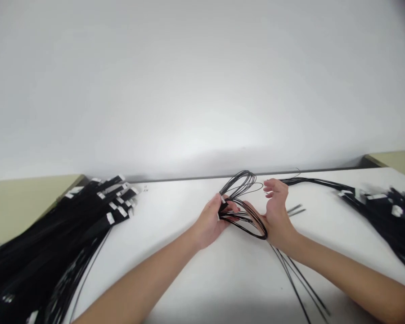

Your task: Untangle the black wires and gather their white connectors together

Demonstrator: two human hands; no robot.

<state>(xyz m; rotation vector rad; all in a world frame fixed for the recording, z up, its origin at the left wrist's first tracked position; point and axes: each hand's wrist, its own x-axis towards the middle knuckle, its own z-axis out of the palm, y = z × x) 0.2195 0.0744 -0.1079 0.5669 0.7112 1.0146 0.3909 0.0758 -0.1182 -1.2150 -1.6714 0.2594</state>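
A bundle of thin black cable [245,180] is looped into coils in front of me, above the white table. My left hand [212,220] is closed around the middle of the coils, where a black piece with a bit of white shows between thumb and fingers. On the right side of the loops, my right hand [276,213] is open, its fingers spread upward and its thumb reaching into or behind the lower loop. Whether that thumb presses on the cable I cannot tell. Loose cable ends [293,279] hang down below my right hand toward the table's front.
At the left lies a large pile of black cables [47,252] with white tags. Another tagged cable pile [388,216] lies at the right, with strands running toward my right hand. The white table [189,288] meets a pale wall [202,90] behind.
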